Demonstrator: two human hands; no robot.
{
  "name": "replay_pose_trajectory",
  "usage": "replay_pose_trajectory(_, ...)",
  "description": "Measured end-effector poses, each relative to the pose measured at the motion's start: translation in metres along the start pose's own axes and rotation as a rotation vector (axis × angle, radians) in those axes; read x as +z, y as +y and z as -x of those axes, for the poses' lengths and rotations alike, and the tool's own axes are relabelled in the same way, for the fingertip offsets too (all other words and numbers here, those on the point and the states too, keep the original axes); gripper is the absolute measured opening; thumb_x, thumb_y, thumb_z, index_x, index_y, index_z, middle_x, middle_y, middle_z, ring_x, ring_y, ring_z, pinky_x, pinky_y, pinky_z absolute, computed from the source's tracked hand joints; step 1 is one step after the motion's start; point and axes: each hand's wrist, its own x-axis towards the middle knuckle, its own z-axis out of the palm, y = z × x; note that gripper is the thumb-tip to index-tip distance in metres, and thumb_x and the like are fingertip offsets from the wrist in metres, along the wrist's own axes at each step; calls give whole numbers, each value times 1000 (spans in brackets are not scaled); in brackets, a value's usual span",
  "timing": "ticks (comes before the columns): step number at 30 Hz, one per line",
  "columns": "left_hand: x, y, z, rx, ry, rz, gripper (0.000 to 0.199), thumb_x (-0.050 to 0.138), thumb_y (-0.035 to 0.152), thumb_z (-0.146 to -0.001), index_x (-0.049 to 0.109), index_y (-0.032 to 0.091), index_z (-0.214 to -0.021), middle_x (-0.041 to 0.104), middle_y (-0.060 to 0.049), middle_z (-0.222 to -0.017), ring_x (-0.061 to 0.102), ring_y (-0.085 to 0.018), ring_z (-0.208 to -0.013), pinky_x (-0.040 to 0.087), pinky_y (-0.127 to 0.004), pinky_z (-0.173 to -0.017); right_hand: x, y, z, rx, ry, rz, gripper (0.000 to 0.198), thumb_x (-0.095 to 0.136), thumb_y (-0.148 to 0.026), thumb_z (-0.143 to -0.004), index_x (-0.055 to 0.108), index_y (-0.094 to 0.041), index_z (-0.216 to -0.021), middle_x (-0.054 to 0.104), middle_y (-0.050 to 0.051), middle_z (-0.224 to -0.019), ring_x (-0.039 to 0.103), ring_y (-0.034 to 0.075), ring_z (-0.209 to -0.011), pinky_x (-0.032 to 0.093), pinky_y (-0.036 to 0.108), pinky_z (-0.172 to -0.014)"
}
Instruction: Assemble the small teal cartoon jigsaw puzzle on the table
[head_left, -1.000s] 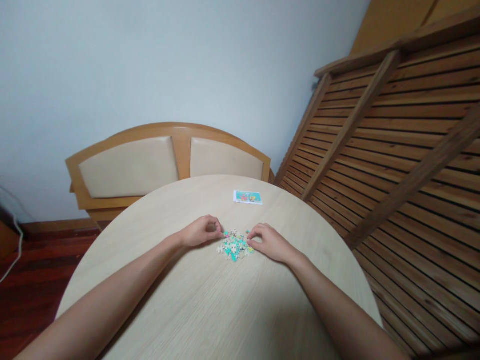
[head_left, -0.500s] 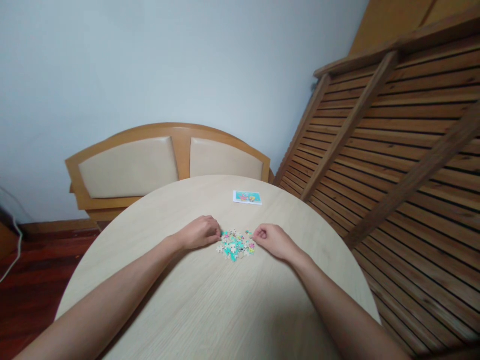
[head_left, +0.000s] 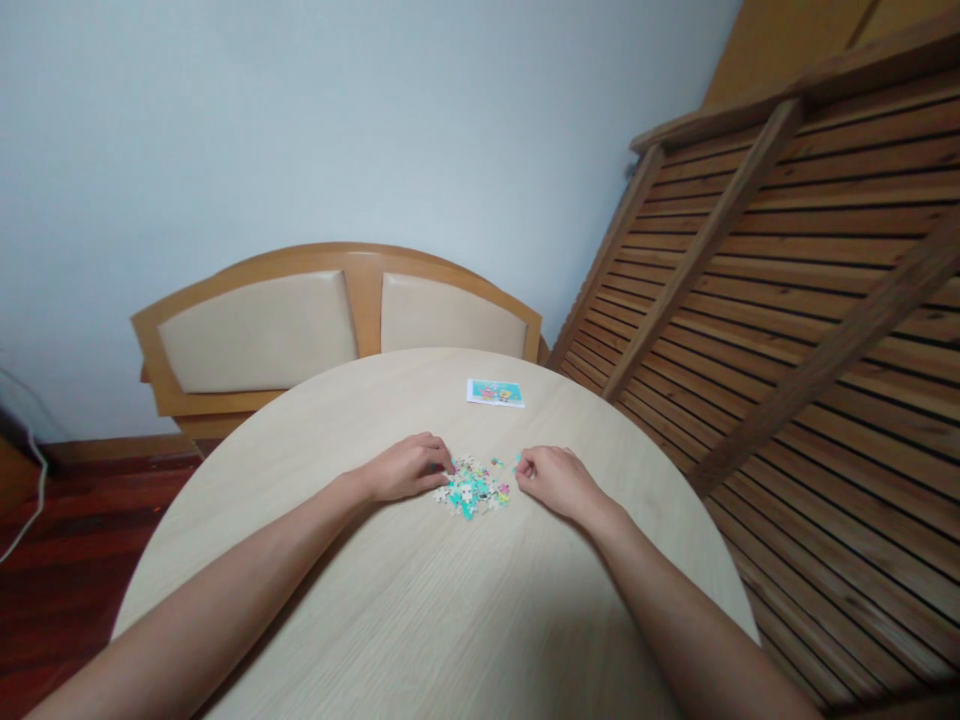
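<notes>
A loose heap of small turquoise, white, pink and yellow jigsaw pieces [head_left: 469,492] is spread on the round, pale wood-grained table [head_left: 360,610]; from this heap, as from the centre of a clock, the directions are given here. At nine o'clock the bare left hand [head_left: 409,468] is placed, its fingers bent and the tips set at the heap's edge; whether a piece is gripped by them cannot be told. At three o'clock the bare right hand [head_left: 556,482] is seen just apart from the heap, its fingers curled inward; by their tips a bit of turquoise is shown (whether it is pinched or only lying there cannot be told). Near half past twelve, a white-bordered rectangular paper card [head_left: 497,393] is laid flat, with a turquoise cartoon picture printed on it.
</notes>
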Motion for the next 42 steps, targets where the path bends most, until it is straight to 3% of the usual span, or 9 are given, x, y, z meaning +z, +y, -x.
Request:
replay_pose_trajectory(3,-1,1,-1,3,-2,6,22,55,39,-98,67,21,-99,68,-8,-99,61,-21,-96,44,-31,-89,2,-2,0,-4,15,-33,15,60,-19,-81,73,-23,-75,77,3,-81,69,21,-77,43,29,-69)
replay_pose_trajectory(10,-1,3,-4,-20,1,4,13,60,30,-93,66,19,-89,69,-4,-86,62,-18,-86,44,-28,-83,11,-12,-2,-114,-22,-340,22,60,-33,-88,77,-19,-86,76,4,-84,65,17,-72,43,25,-65)
replay_pose_trajectory(21,-15,1,1,-101,-22,24,9,62,21,-86,67,18,-80,71,-2,-82,61,-16,-80,43,-24,-76,20,-16,-3,-88,-58,-413,17,61,-25,-83,76,-17,-81,74,3,-77,62,15,-67,40,24,-62)
replay_pose_trajectory(25,-16,-1,3,-97,-57,33,10,63,21,-84,68,17,-76,71,-2,-81,62,-15,-77,43,-23,-74,13,-12,-4,-59,-2,-367,16,60,-26,-84,73,-18,-80,74,3,-78,64,16,-70,42,24,-64)
replay_pose_trajectory(29,-15,-4,5,-122,-99,96,13,64,22,-84,69,16,-74,69,-3,-79,60,-13,-71,41,-22,-66,7,-5,-4,-48,96,-177,14,60,-24,-83,72,-20,-77,75,3,-81,68,18,-78,43,27,-72)
replay_pose_trajectory(34,-15,-6,6,-136,-115,171,14,65,25,-84,69,15,-74,68,-3,-75,57,-12,-66,38,-20,-61,4,-4,-3,-44,46,-60,12,61,-23,-81,72,-22,-76,76,2,-82,69,19,-79,43,27,-73)
replay_pose_trajectory(42,-12,-8,7,-182,-148,269,18,67,30,-84,67,14,-75,63,-1,-70,52,-10,-62,35,-20,-57,2,-6,-2,-60,-24,-56,13,62,-25,-82,75,-22,-80,77,3,-86,70,19,-82,43,26,-71)
